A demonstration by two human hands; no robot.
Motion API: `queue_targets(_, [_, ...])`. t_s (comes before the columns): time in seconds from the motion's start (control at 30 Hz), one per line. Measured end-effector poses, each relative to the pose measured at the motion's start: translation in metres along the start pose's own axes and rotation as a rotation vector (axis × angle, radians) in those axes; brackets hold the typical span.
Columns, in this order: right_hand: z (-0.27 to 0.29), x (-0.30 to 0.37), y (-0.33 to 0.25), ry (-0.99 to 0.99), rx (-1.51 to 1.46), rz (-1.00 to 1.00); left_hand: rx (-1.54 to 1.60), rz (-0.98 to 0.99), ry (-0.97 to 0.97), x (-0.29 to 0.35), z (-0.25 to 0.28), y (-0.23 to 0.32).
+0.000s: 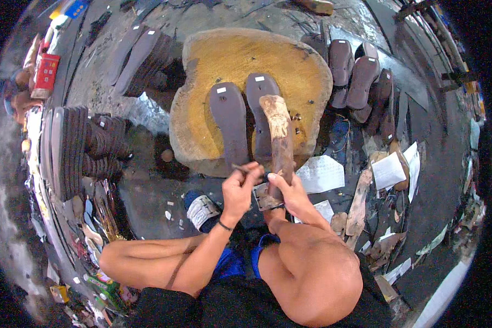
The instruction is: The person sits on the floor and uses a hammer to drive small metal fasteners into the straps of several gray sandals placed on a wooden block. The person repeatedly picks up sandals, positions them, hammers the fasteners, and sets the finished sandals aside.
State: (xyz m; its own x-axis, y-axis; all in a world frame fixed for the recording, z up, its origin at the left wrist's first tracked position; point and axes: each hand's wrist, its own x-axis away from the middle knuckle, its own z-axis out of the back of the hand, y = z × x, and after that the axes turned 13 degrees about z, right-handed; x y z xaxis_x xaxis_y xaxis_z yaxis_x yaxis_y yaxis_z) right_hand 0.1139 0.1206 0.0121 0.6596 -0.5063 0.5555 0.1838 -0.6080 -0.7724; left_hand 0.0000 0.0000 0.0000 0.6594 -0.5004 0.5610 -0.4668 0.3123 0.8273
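My right hand (292,192) is wrapped round the lower part of a wooden club (281,145), which has a pale, worn upper end and stands slanted in front of the block. Close beside it, my left hand (239,188) is pinched on a thin, dark piece, slightly blurred, whose kind I cannot make out. Two dark brown shoe soles lie side by side on a yellowish wooden block (298,60). The left sole (229,112) shows a small white sticker and a mark at its top. The club partly hides the right sole (261,123).
Stacked brown soles (65,153) stand at the left, with more soles (142,60) at the far left. Further soles (362,82) lie right of the block. Paper sheets (321,174) and scraps litter the floor at the right. A red box (45,75) stands at the left edge.
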Motion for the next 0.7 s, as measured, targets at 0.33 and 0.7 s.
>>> queue_targets(0.33, [0.002,0.026,-0.044,0.091,0.246,0.282,-0.246,-0.113,0.157,-0.086,0.028,0.034])
queue_targets(0.7, [-0.011,0.029,-0.134,-0.132,-0.049,1.051,-0.524,-0.464,0.335,-0.076,0.025,0.024])
